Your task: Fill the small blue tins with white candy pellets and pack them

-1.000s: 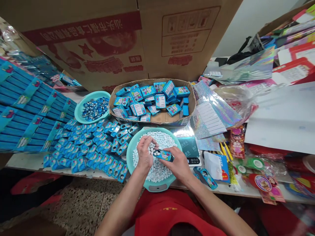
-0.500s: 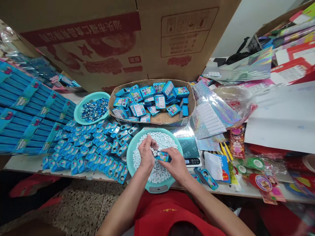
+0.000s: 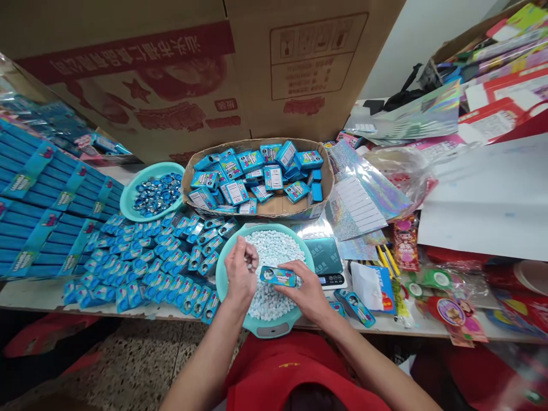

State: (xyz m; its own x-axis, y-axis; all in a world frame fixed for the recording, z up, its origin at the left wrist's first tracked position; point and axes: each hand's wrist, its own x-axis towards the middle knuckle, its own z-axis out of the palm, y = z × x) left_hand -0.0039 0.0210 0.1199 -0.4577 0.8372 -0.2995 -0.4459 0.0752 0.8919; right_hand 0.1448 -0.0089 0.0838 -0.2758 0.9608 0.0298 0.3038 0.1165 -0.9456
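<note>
A turquoise basin [image 3: 274, 331] full of small white candies [image 3: 278, 251] stands at the front of the table. My left hand [image 3: 240, 274] is over its left side, fingers curled around a few of the candies. Over the basin's right half, my right hand [image 3: 305, 290] grips a small blue candy box [image 3: 277, 277] between thumb and fingers. The box lies sideways, and its near-left end has a round opening with something pale in it. A small gap separates the box from my left hand.
Many blue boxes with round openings [image 3: 180, 291] stand left of the basin. Behind are a bowl of shiny blue pieces [image 3: 124, 197] and a cardboard tray [image 3: 278, 206] of blue boxes. On the right lie a scale [image 3: 325, 257], holographic sheets [image 3: 357, 205] and packets.
My left hand has drawn back left from the box, its fingers now curled over candies. In my right hand the box has turned, its opening now facing up. The view has shifted slightly.
</note>
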